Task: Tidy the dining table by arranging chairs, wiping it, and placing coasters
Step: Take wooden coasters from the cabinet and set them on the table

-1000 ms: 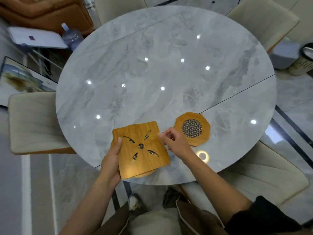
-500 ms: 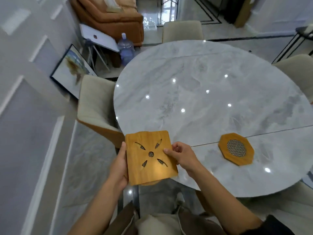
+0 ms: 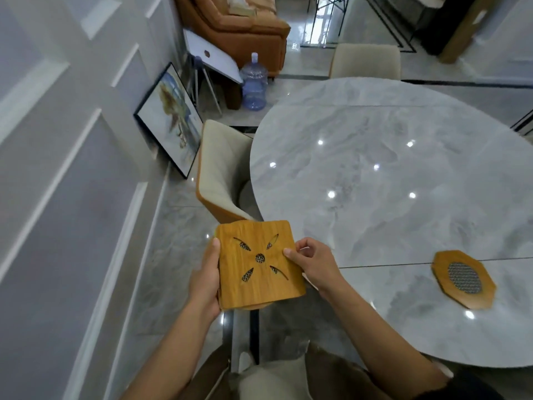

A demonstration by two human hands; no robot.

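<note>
A stack of wooden coasters, topped by a square coaster (image 3: 259,264) with leaf-shaped cut-outs, is in the air beside the round grey marble table (image 3: 389,174), just off its left edge. My left hand (image 3: 203,281) grips the stack's left edge from below. My right hand (image 3: 313,262) pinches the square coaster's right edge. An octagonal wooden coaster (image 3: 464,278) with a mesh centre lies flat on the table at the right.
A beige chair (image 3: 222,171) is tucked at the table's left side and another chair (image 3: 364,60) at the far side. A framed picture (image 3: 170,119) leans on the panelled wall. A water bottle (image 3: 253,82), folding stand and orange sofa (image 3: 239,30) stand behind.
I have stepped left along the table, so the octagonal coaster now lies far to the right. The stack has left the table's edge and hangs beside it, still in both hands.
</note>
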